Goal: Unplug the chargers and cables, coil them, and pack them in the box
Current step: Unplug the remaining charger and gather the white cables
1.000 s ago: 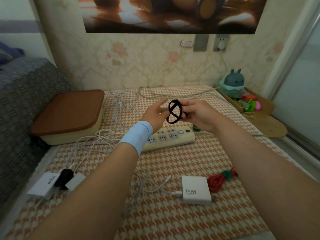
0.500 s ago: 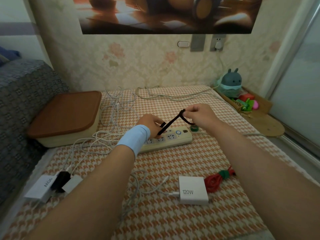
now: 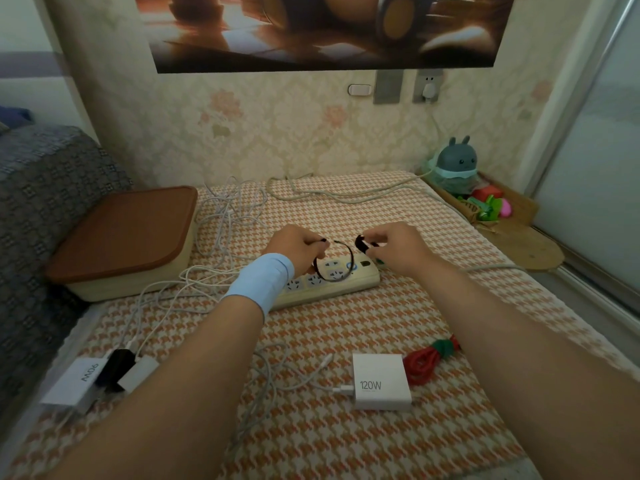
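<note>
- A grey patterned sofa borders the left edge of the cloth-covered surface.
- At the near left corner lie three chargers side by side: a white 90W charger, a black charger and a small white charger. White leads run from them up the cloth.
- The box sits at the far left of the surface against the sofa, with its brown lid closed.
- Tangled white cables lie just right of the box and trail toward the near edge.
- The left hand, with a light blue wristband, has its fingers curled and pinches one end of the black cable.
- The black cable hangs in a loop between the hands, above the cream power strip.
- The right hand pinches a black end piece between thumb and fingertips; whether it joins the loop cannot be told.
- Nearer, a white 120W charger lies flat with a white plug in its left side.
- A coiled red cable with a green tie touches the 120W charger's right side.
- A grey toy figure stands at the far right by the wall.
</note>
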`<state>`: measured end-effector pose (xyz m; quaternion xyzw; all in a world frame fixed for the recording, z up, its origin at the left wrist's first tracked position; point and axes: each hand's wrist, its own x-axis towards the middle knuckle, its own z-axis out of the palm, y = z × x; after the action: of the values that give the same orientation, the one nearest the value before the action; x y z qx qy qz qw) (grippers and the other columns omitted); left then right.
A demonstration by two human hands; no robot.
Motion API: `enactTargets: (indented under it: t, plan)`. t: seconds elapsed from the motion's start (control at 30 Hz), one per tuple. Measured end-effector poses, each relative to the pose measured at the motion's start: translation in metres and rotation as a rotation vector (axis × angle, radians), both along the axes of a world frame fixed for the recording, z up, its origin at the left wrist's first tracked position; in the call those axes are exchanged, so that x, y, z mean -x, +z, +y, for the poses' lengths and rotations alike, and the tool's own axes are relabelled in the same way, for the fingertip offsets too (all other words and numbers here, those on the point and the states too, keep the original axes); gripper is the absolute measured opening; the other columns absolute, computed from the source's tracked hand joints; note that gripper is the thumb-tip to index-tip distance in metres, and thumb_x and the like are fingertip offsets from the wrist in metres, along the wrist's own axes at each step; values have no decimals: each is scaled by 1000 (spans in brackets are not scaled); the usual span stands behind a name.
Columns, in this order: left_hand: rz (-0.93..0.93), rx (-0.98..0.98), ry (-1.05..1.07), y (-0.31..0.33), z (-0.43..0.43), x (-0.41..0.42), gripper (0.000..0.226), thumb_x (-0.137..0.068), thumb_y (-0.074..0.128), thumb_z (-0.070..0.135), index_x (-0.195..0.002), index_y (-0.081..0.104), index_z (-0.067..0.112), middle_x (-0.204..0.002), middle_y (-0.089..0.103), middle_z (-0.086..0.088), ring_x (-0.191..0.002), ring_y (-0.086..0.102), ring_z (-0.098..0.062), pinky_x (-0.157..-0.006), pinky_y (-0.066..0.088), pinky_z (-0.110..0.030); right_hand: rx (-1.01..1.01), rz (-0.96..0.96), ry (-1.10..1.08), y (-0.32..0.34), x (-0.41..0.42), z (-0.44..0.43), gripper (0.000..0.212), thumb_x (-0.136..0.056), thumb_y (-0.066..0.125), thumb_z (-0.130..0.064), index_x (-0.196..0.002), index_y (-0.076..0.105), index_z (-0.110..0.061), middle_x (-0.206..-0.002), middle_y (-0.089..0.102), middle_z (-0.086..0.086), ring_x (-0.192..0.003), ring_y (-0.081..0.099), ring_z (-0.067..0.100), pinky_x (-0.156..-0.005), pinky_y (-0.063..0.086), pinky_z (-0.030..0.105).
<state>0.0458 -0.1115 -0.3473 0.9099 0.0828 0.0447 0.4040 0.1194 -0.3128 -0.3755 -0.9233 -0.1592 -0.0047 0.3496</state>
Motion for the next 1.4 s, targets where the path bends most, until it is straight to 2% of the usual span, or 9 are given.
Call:
enactTargets:
  t: [0.23, 0.4, 0.57, 0.67, 0.87, 0.97, 1.07, 1.23, 1.4]
  plan:
    - [-4, -75, -93, 12, -19, 16, 13, -94, 64, 20, -96, 76, 15, -68, 71, -3, -61, 70, -23, -62, 60, -31, -294, 171, 34, 29, 25, 0, 19, -101, 58, -24, -107, 75, -19, -110, 76, 1, -99, 72, 17, -89, 59, 39]
    - [-36, 157, -93, 19, -41, 26, 11, -95, 60, 12, -89, 69, 11, -78, 72, -11, -63, 71, -29, -60, 62, -36, -91, 305, 201, 42, 59, -12, 28, -99, 60, -37, -118, 73, -22, -112, 71, -4, -101, 67, 17, -80, 53, 36]
    - [27, 335, -51, 17, -56, 36, 10, -97, 57, 13, -97, 65, 7, -75, 74, -7, -58, 68, -30, -58, 61, -39, 49, 410, 210, 33, 74, -37, 24, -103, 56, -33, -98, 71, -15, -73, 62, 3, -53, 59, 15, -58, 47, 30]
    - [128, 247, -70, 6, -62, 42, 10, -99, 53, 15, -101, 62, 12, -86, 75, -8, -56, 69, -31, -50, 57, -33, 144, 341, 93, 24, 75, -48, 31, -106, 49, -31, -92, 73, -16, -77, 56, 7, -49, 43, 15, -49, 37, 28]
    - [229, -59, -132, -8, -59, 45, 20, -99, 50, 28, -109, 61, 15, -114, 65, -8, -68, 72, -24, -61, 60, -36, 35, 369, -41, 15, 74, -56, 37, -109, 39, -31, -106, 68, -9, -83, 58, 5, -63, 49, 18, -58, 38, 28]
    - [208, -208, -137, -1, -55, 47, 39, -100, 46, 42, -130, 53, 18, -126, 60, -6, -84, 65, -23, -69, 51, -33, 74, 371, -77, 11, 69, -58, 64, -104, 46, -48, -154, 35, -10, -141, 52, 17, -105, 62, 30, -80, 53, 39]
    - [146, -277, -128, 13, -49, 53, 37, -101, 47, 36, -134, 50, 19, -131, 57, -5, -89, 54, -19, -73, 43, -29, 39, 373, -69, 17, 71, -58, 78, -102, 55, -42, -162, 11, -17, -166, 22, 12, -131, 51, 35, -90, 55, 41]
    - [164, -314, -248, 33, -36, 88, 17, -98, 54, 26, -109, 65, 23, -108, 67, -2, -75, 63, -18, -73, 56, -33, 230, 84, 12, 34, 93, -43, 39, -104, 50, -14, -142, 56, -14, -150, 49, 11, -119, 59, 29, -92, 52, 37]
    - [273, -472, -373, 24, -19, 137, 25, -82, 70, 48, -101, 68, 33, -106, 64, 13, -98, 60, -10, -85, 50, -26, 184, 131, 288, 51, 147, -6, 25, -103, 54, -19, -114, 76, -15, -119, 73, 2, -106, 67, 31, -94, 56, 47]
